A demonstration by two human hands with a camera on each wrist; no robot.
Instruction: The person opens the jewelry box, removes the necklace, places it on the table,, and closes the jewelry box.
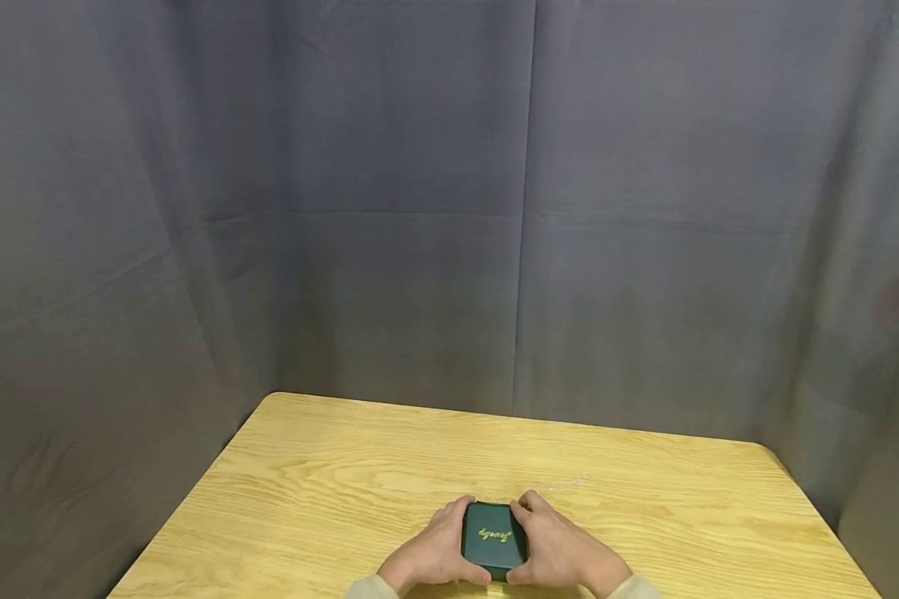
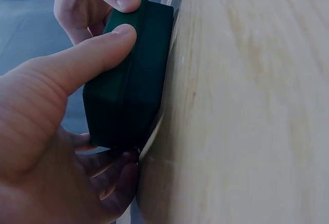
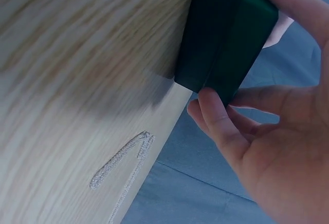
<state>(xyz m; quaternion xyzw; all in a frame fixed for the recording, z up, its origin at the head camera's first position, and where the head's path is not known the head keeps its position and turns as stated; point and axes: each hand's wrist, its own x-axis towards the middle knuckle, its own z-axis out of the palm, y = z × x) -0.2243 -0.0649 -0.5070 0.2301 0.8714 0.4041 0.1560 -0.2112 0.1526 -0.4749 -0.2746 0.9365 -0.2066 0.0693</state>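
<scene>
A small dark green jewelry box point(image 1: 493, 551) with gold lettering on its lid is at the near part of the table, its lid down. From one side my left hand point(image 1: 440, 549) grips it, thumb along the near edge and fingers at the far end. On the other side my right hand point(image 1: 565, 551) holds it likewise. In the left wrist view the left thumb presses the rim of the box point(image 2: 149, 64). A silver chain point(image 3: 121, 163) lies on the table beside the box, beyond my right hand.
The wood-grain table point(image 1: 330, 466) has rounded far corners. Grey curtains point(image 1: 404, 249) hang behind it and along both sides.
</scene>
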